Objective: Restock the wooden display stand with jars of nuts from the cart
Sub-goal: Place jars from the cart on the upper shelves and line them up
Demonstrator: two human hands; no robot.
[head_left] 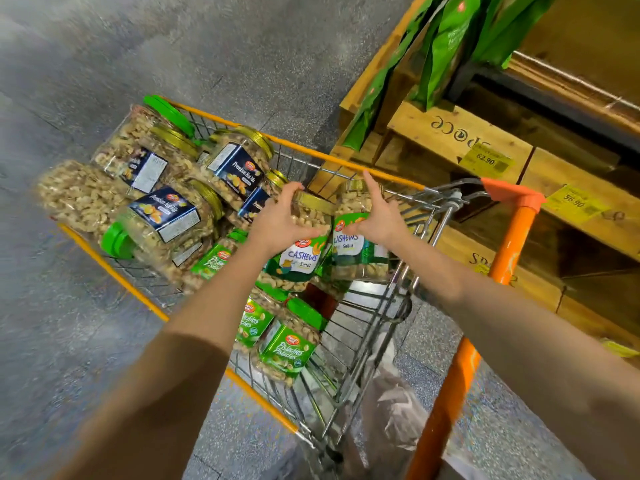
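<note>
A wire cart [367, 344] with orange rims holds several clear plastic jars of nuts. My left hand [282, 220] grips the upper part of a gold-lidded jar labelled Cashews [298, 261]. My right hand [379, 216] grips a second Cashews jar [356, 251] right beside it. Both jars stand in the cart's near right part. Blue-labelled Premium Nut Mix jars [166, 216] fill the far left. Green-labelled Pistachios jars [287, 348] lie below my arms. The wooden display stand [446, 133] rises to the right of the cart.
Green bags [446, 53] hang or lean on the stand's upper part. Yellow price tags [486, 161] are stuck to its wooden fronts. The cart's orange handle [509, 244] runs along the right. Grey stone floor [173, 46] spreads to the left.
</note>
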